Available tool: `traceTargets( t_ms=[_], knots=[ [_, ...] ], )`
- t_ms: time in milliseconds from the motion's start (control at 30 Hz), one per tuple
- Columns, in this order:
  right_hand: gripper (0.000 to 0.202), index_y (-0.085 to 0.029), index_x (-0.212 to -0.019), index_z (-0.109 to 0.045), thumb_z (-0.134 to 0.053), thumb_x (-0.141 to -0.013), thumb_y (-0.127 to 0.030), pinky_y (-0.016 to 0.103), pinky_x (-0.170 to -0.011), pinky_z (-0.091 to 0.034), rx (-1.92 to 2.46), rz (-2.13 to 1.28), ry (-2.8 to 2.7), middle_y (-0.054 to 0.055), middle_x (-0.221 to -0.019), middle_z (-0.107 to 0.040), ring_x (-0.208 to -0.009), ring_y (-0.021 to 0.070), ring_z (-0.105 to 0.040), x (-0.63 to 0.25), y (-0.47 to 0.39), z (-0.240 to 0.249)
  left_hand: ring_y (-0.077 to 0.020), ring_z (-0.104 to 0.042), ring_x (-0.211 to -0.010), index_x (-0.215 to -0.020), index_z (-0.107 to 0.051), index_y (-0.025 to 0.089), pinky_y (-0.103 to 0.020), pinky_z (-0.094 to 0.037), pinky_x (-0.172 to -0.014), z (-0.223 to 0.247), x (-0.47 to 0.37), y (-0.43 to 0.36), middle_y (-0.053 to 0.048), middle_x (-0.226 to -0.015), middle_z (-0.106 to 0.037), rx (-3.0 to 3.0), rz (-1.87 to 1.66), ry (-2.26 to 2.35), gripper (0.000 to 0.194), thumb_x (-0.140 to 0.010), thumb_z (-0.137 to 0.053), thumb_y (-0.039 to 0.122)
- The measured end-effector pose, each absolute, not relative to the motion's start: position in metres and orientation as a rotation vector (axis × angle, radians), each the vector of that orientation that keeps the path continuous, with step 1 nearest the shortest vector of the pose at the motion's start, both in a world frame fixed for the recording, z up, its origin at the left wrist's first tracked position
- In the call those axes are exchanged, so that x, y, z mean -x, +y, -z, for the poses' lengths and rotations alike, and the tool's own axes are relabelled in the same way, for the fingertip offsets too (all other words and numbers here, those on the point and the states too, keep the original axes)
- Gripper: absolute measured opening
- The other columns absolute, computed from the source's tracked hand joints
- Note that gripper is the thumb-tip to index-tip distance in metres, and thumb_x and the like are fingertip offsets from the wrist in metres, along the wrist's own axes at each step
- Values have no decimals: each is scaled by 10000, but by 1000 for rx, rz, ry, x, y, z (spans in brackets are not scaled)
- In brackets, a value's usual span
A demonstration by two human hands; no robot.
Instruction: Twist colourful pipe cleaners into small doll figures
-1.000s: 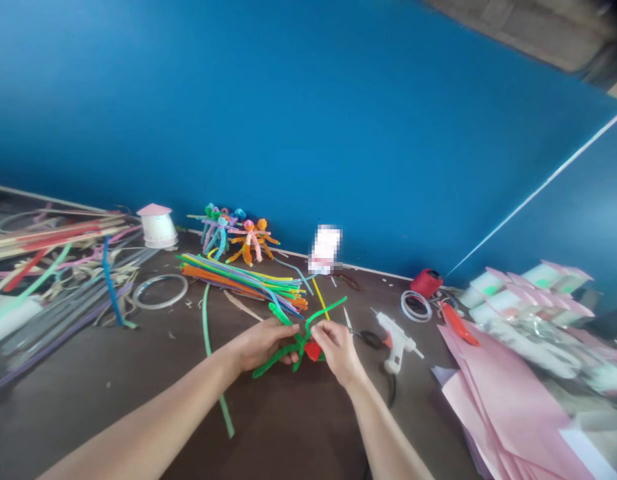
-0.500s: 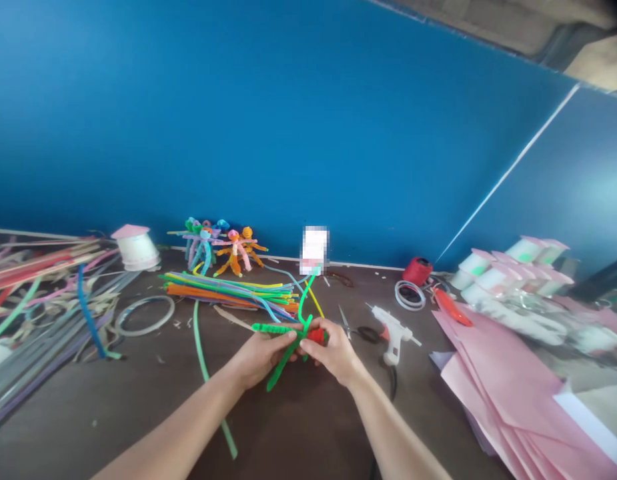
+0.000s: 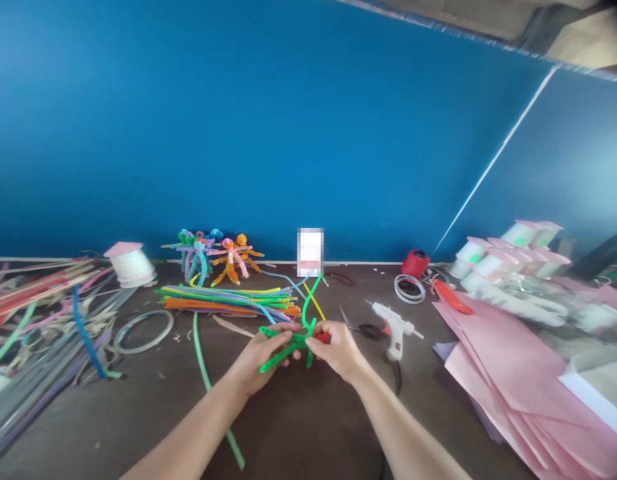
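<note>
Left hand (image 3: 262,352), right hand (image 3: 342,350), holding green stems (image 3: 282,356), apparently twisted together

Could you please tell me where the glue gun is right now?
In the head view, the white glue gun lies on the dark table, right of the right hand, between the scissors and the pink sheets.
</note>
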State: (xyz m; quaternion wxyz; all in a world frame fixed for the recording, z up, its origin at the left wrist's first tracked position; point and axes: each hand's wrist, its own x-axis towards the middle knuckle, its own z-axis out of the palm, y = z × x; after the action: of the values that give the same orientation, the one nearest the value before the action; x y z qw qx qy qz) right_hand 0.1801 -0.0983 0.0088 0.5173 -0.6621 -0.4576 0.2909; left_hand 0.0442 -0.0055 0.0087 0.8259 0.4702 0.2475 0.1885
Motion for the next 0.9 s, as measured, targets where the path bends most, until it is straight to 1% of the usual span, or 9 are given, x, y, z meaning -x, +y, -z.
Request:
traceTargets(
  t_ms=[100,233,433,533,600,733,800,867,900],
  knots=[
    [152,-152,-570,-513,-551,-674,-255,169,-409,-324,1566,-696,-1069,-56,-459,-438,-415,64,-418,-180,-98,-9,-87,-575,-571,-857,-584,153,-155,-378,-451,-8,-43,-4,-2,-683,-627,-970,-416,522,275,-628,-688,265],
    [150,-154,-570,-509,-557,-669,-257,171,-402,-315,1561,-702,-1049,-59,-445,-437,-403,64,-407,-180,-99,-14,-108,-589,-629,-824,-608,142,-168,-406,-503,-6,-40,-3,-23,-680,-636,-970,-419,484,255,-634,-685,293],
    [125,-151,-573,-519,-550,-669,-225,168,-396,-294,1584,-705,-1071,-64,-421,-437,-385,54,-370,-180,-101,-23,-198,-604,-769,-861,-635,151,-210,-406,-514,-8,-32,4,-76,-877,-645,-906,-321,364,335,-675,-600,427],
    [143,-154,-553,-505,-560,-661,-229,167,-382,-283,1582,-710,-1043,-66,-406,-435,-370,52,-369,-182,-101,-22,-240,-585,-862,-878,-632,152,-262,-437,-611,-10,-29,9,-101,-945,-639,-912,-297,290,380,-696,-555,477],
    [151,-155,-549,-501,-576,-654,-234,167,-371,-274,1555,-719,-977,-69,-394,-432,-359,52,-369,-185,-100,-20,-248,-552,-943,-900,-626,159,-283,-440,-681,-13,-29,12,-101,-998,-624,-954,-397,256,379,-704,-554,474],
    [169,-161,-594,-497,-619,-648,-264,182,-411,-342,1276,-802,-725,-68,-425,-459,-381,66,-436,-187,-97,-13,-269,-520,-998,-1041,-572,182,-334,-443,-722,-14,-33,11,-103,-1022,-611,-890,-561,211,562,-710,-429,613],
    [204,-166,-598,-484,-648,-635,-282,197,-449,-381,1123,-847,-646,-68,-451,-470,-406,74,-466,-186,-96,-12,-281,-515,-1006,-1068,-558,169,-338,-442,-718,-12,-35,7,-119,-1050,-598,-910,-547,251,531,-725,-454,560],
    [223,-166,-595,-486,-671,-619,-288,199,-460,-389,1065,-872,-615,-69,-460,-470,-412,72,-467,-183,-95,-12,-290,-494,-1036,-1073,-558,177,-311,-442,-703,-8,-37,0,-120,-1121,-563,-1053,-512,305,418,-703,-584,370],
    [223,-163,-594,-493,-678,-613,-286,195,-459,-384,1065,-877,-612,-68,-464,-471,-414,68,-462,-181,-96,-12,-298,-463,-1075,-1118,-530,206,-307,-441,-710,-7,-37,-4,-113,-1175,-528,-1145,-503,277,457,-679,-623,299]
  ],
)
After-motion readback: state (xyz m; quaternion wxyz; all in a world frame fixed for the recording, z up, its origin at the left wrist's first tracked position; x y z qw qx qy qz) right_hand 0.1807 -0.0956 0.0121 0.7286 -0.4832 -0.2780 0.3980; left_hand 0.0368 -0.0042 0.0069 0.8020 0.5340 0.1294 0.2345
